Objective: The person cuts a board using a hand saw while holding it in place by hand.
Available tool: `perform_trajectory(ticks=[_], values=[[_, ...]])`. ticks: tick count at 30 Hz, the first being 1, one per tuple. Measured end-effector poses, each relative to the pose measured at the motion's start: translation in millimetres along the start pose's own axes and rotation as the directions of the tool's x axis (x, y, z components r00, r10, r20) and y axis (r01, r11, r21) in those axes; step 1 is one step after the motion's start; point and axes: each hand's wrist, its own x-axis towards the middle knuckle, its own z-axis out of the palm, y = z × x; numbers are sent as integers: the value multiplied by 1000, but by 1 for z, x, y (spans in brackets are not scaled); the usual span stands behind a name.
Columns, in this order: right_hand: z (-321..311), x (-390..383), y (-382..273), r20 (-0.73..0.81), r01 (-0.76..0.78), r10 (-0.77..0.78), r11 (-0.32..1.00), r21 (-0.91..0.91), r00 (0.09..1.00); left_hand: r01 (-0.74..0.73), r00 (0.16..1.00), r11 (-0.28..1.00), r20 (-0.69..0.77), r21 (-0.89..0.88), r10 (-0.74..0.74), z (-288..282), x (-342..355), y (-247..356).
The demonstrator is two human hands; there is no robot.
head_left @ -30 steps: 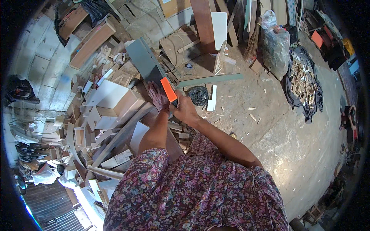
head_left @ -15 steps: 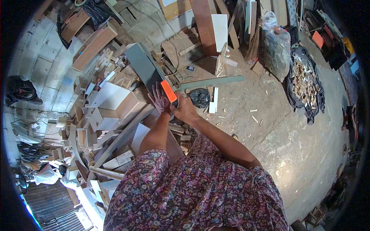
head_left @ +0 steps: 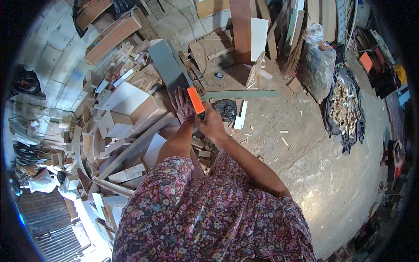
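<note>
A long grey board (head_left: 166, 63) lies at a slant in front of me, with a darker section toward its near end. My left hand (head_left: 183, 106) rests on that near part with its fingers spread and lying flat. My right hand (head_left: 210, 121) is closed round the dark end of an orange hand tool (head_left: 196, 99), which lies along the board's right edge, just beside my left fingers. A black plastic bundle (head_left: 227, 109) and a narrow green board (head_left: 246, 94) are on the floor right of the tool.
Piled offcuts and panels (head_left: 122, 122) fill the left. Upright boards (head_left: 240, 32) lean at the back beside a straw broom (head_left: 291, 65) and a filled plastic bag (head_left: 317, 72). A dark cloth heaped with scraps (head_left: 342, 111) lies on the concrete floor (head_left: 323, 183) at right.
The whole view has shifted slightly, with the board's far end higher and further right in the picture. My hands keep their grip and place on the board and tool.
</note>
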Motion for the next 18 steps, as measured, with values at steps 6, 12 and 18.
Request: perform_trajectory(ticks=[6,12,18], values=[[-11,-24,-52,5,7,-6,996,-92,1000,-3,1000,999,0,49,3,8,2,-8],[-36,-59,-36,3,-90,90,993,79,996,39,999,998,11,42,-40,1,-1,-2],[-22,-54,-21,17,-69,68,991,116,998,55,998,994,-3,-97,-55,0,-1,-8]])
